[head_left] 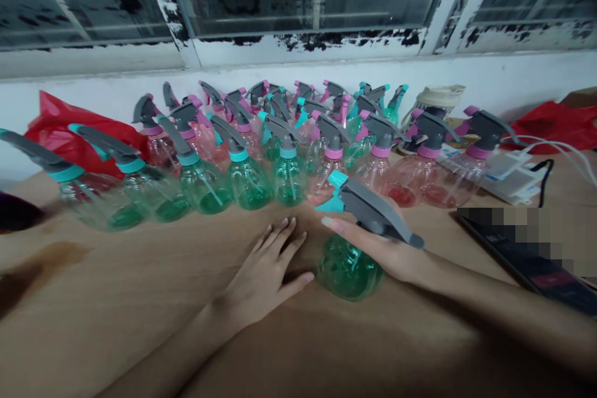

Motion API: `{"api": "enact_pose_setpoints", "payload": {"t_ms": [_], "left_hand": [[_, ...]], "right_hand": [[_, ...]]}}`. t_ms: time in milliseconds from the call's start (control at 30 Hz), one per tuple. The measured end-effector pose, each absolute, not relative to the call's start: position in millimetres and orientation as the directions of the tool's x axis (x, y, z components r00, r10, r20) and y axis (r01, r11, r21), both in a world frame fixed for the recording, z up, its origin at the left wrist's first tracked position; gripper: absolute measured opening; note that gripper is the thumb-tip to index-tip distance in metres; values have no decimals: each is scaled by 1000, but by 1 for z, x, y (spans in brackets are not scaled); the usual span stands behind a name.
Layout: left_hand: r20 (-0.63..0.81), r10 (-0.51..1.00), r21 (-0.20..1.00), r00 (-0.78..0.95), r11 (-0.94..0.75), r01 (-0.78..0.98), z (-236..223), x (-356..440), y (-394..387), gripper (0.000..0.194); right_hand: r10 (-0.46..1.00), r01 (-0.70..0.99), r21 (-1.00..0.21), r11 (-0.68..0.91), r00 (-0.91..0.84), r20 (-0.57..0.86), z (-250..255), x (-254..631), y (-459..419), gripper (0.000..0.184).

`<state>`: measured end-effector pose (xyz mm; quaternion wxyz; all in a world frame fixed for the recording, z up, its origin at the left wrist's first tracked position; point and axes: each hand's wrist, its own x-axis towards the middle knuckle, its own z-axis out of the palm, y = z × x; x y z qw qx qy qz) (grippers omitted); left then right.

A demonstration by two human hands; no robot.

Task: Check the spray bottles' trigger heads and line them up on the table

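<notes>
My right hand (377,249) is wrapped round the neck of a green spray bottle (349,273) with a grey head and a turquoise nozzle. Green liquid shows inside it, and the bottle stands about upright at the table's middle. Just left of it, my left hand (265,277) lies flat on the wooden table (140,311), fingers spread and holding nothing. Beyond both hands runs a front row of bottles: green spray bottles (250,183) with turquoise collars on the left, pink spray bottles (401,180) with pink collars on the right.
More spray bottles crowd behind the front row, up to the white wall (298,71). Red plastic bags (84,130) lie at the back left and back right. A white power strip (508,168) with cables and a dark flat device (527,267) are at right. A dark object (18,211) sits at the left edge.
</notes>
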<state>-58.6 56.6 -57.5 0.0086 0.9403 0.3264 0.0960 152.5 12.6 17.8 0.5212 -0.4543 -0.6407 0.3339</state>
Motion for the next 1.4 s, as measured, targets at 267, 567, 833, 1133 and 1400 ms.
{"api": "enact_pose_setpoints", "payload": {"t_ms": [267, 567, 833, 1133, 1400], "left_hand": [[143, 617, 76, 774, -787, 612, -56, -59, 57, 66], [139, 614, 67, 777, -789, 611, -55, -60, 56, 66], [135, 617, 85, 775, -787, 611, -57, -60, 56, 68], [182, 646, 378, 742, -742, 554, -42, -54, 39, 68], [296, 718, 536, 630, -670, 513, -4, -61, 5, 79]], "right_hand": [[917, 206, -895, 396, -48, 395, 20, 152, 11, 23], [906, 296, -863, 409, -20, 422, 15, 154, 11, 23], [900, 237, -872, 428, -21, 436, 15, 151, 12, 23], [915, 211, -896, 392, 15, 404, 13, 150, 9, 19], [865, 180, -847, 501, -66, 497, 13, 94, 7, 31]]}}
